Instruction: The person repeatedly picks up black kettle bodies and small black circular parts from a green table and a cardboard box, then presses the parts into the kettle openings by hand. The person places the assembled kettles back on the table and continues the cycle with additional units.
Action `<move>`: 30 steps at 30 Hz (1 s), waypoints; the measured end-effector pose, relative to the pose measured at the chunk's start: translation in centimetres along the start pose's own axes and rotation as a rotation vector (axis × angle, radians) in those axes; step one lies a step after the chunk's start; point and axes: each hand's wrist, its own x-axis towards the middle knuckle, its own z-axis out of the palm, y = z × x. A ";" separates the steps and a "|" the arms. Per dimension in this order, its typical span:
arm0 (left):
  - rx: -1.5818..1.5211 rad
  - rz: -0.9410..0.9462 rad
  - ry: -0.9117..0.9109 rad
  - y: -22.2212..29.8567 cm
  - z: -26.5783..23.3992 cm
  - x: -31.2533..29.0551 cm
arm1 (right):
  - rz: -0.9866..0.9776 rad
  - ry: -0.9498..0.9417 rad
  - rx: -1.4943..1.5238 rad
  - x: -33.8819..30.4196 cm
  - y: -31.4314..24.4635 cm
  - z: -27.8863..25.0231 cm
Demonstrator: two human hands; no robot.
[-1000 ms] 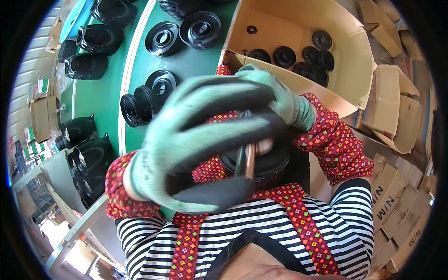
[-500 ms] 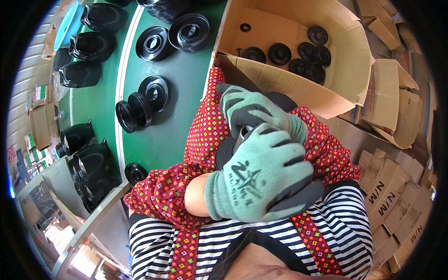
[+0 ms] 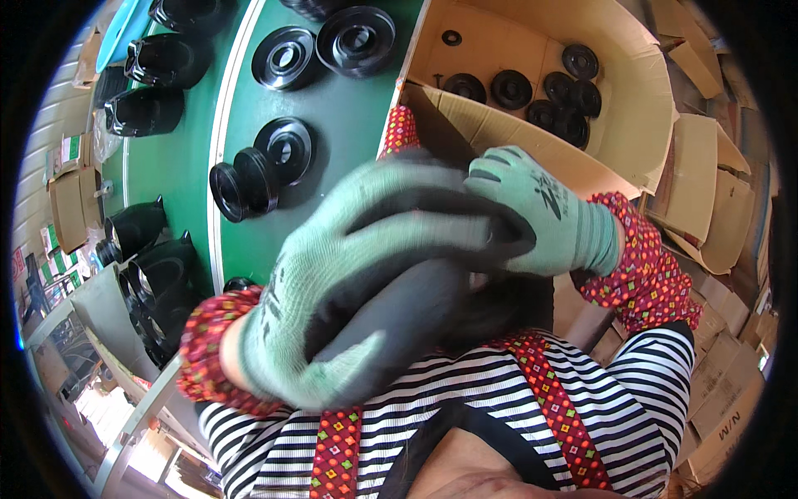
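My left hand [image 3: 374, 258], in a pale green glove with dark grey palm and fingers, reaches across in front of me. It is smeared by motion, and its fingers stretch over to the right hand. My right hand [image 3: 536, 212], gloved alike, has its fingers bent inward and closed. What lies between the hands is hidden by the gloves. Below them, over my lap, a black thing [image 3: 528, 303] shows only in part, so its kind cannot be told.
To the left, a green-topped table [image 3: 332, 125] carries round black ribbed parts [image 3: 285, 150] and glossy black housings [image 3: 145, 111]. An open cardboard box [image 3: 611, 162] at the far right holds several black discs [image 3: 511, 89]. More cartons [image 3: 706, 191] stand at the right.
My left hand has swung up and to the left, turning its grey palm side more into view. The right hand has shifted right. The metal-rimmed opening seen between them before is now covered.
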 end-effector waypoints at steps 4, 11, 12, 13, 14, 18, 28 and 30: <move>0.670 -0.280 -0.182 4.7 4.1 2.4 | -0.025 0.085 0.108 0.3 0.2 1.2; 0.550 -0.588 -0.395 0.5 2.1 1.7 | 0.182 0.120 -0.228 0.6 -3.6 1.9; 0.522 -0.506 -0.429 -1.5 1.0 1.4 | 0.245 0.160 -0.265 0.5 -4.0 2.1; 0.491 -0.466 -0.393 -1.8 0.6 0.7 | 0.247 0.151 -0.294 0.4 -4.9 1.7; 0.450 -0.418 -0.309 -2.2 0.7 -0.2 | 0.264 0.094 -0.339 0.3 -6.0 1.1; 0.510 -0.065 -0.396 -8.5 -0.5 1.4 | 0.396 0.061 -0.432 -0.6 -6.7 0.3; 0.492 -0.037 -0.268 -12.1 0.2 1.5 | 0.476 -0.026 -0.627 -0.4 -9.3 0.0; 0.535 -0.042 -0.267 -12.0 0.1 1.0 | 0.434 0.034 -0.586 -0.5 -8.9 -0.1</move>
